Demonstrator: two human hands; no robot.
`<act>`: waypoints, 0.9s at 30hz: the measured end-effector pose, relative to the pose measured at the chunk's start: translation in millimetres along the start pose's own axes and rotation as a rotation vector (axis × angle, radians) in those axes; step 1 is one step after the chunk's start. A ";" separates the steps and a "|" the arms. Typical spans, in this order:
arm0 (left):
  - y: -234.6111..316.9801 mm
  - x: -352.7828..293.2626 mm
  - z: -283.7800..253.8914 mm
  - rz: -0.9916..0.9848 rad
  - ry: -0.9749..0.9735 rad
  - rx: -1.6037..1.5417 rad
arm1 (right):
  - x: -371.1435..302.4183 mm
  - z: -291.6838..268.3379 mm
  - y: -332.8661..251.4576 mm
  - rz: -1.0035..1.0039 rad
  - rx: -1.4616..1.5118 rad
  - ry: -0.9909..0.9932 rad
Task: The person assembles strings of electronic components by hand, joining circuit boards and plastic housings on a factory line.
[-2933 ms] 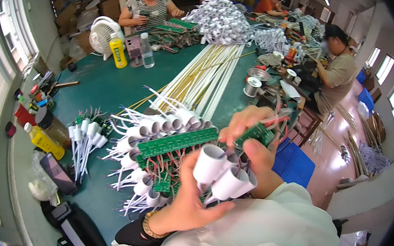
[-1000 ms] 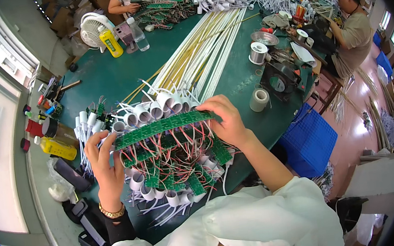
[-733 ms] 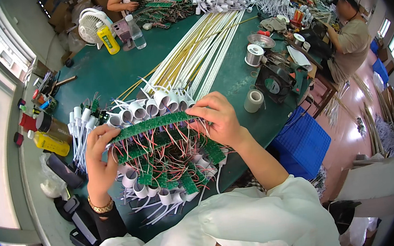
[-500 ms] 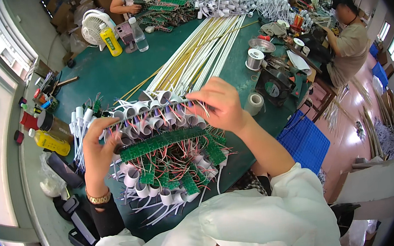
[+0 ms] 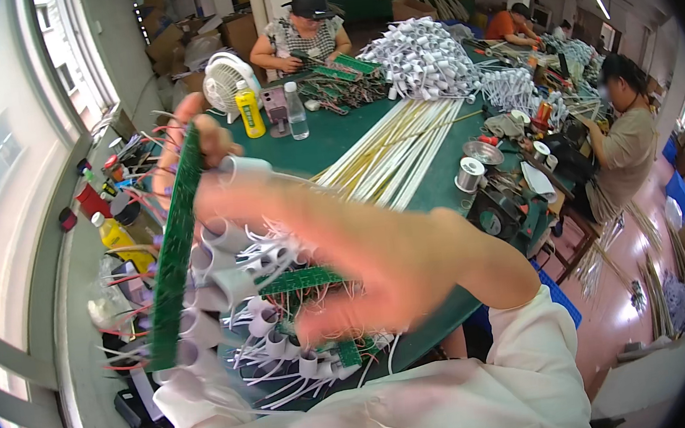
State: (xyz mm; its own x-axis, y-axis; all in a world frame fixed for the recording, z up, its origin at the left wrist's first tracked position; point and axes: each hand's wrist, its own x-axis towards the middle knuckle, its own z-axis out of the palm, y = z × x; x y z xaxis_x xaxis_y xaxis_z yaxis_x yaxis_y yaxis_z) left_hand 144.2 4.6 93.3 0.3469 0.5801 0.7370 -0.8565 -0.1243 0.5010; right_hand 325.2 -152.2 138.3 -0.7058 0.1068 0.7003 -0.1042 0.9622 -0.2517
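My left hand (image 5: pixel 197 137) grips the top end of a long green circuit board strip (image 5: pixel 177 241), raised and tilted close in front of me. White plastic tubes (image 5: pixel 217 258) line one side of the strip, while red and white wires stick out on the other. Blurred by motion, my right hand (image 5: pixel 372 249) reaches across beside the strip with thumb and fingers apart. Nothing shows in its grasp. Beneath it on the table lies a pile of similar assemblies, with a green circuit board (image 5: pixel 299 280), white tubes and wires partly hidden by the hand.
White and yellowish rods (image 5: pixel 403 152) lie across the green table (image 5: pixel 285 154). Behind them rises a heap of white tubes (image 5: pixel 418 57). A fan (image 5: pixel 228 83), yellow bottle (image 5: pixel 250 110) and clear bottle (image 5: pixel 296 113) stand at the back. Solder spools (image 5: pixel 469 174) sit at right. Other people work around the table.
The strip, held level by both hands before, now stands steeply tilted at the left in my left hand. My right hand has let go and moved left and nearer. The view has tipped up.
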 end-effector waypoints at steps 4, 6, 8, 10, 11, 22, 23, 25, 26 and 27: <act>4.3 -10.5 -30.8 -0.274 0.057 -0.227 | -19.0 -5.0 31.1 0.335 -0.115 0.258; 4.7 -13.4 -81.4 -0.339 -0.053 -0.289 | -27.4 3.7 25.1 0.493 -0.281 0.048; 16.6 -37.4 -117.2 -0.387 -0.135 -0.322 | -27.8 11.5 15.1 0.567 -0.099 0.063; 11.5 -64.4 -154.0 -0.444 -0.216 -0.388 | -43.0 19.5 15.8 0.577 -0.181 -0.005; 11.4 -81.8 -169.8 -0.469 -0.254 -0.417 | -49.4 25.8 13.9 0.709 0.047 0.082; -27.5 -152.9 24.0 -0.617 0.376 -0.330 | -131.9 49.6 60.2 1.070 0.818 0.969; -22.9 -162.3 56.6 -0.610 0.503 -0.284 | -140.0 53.3 66.9 1.063 0.951 1.013; -11.9 -165.3 41.5 -0.560 0.645 -0.183 | -148.3 56.6 73.7 0.875 1.293 1.017; -13.3 -152.2 57.4 -0.532 0.691 -0.098 | -147.8 60.4 76.5 0.791 1.365 1.020; -5.4 -147.8 56.3 -0.594 0.628 0.024 | -147.6 58.9 71.7 0.741 1.434 0.958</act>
State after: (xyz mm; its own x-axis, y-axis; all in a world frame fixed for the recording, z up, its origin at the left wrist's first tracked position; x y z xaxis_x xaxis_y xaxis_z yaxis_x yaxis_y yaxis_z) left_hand 119.1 -125.8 7.2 0.4533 0.8907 -0.0342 -0.5894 0.3282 0.7382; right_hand 380.6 -113.8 -22.4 -0.3492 0.9231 0.1611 -0.7907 -0.1980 -0.5793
